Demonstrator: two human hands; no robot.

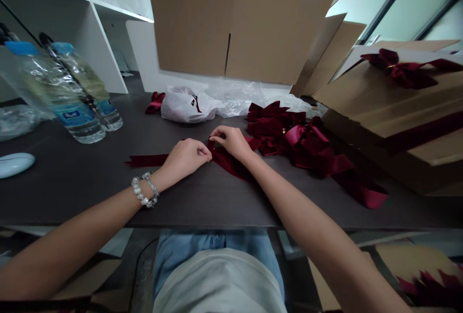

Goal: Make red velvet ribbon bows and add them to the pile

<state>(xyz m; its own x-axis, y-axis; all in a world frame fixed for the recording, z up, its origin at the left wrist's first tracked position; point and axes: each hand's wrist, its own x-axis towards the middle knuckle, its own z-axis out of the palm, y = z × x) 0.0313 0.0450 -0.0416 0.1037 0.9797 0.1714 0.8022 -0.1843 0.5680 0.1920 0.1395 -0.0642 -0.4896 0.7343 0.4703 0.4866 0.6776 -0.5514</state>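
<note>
A dark red velvet ribbon point(146, 160) lies flat on the dark table point(72, 178), running from the left to the middle. My left hand point(186, 156), with a bead bracelet on its wrist, is closed in a pinch on the ribbon at its middle. My right hand point(231, 141) is closed too, pinching the same ribbon right beside the left fingertips. More of the ribbon point(231, 164) runs under my right wrist. A pile of finished dark red bows point(289, 134) lies just right of my right hand.
Two plastic water bottles point(77, 96) lie at the left, a white mouse point(14, 163) near the left edge. A white plastic bag point(184, 104) and clear wrapping sit behind my hands. Cardboard boxes point(379, 96) crowd the back and right, one carrying a bow point(401, 69).
</note>
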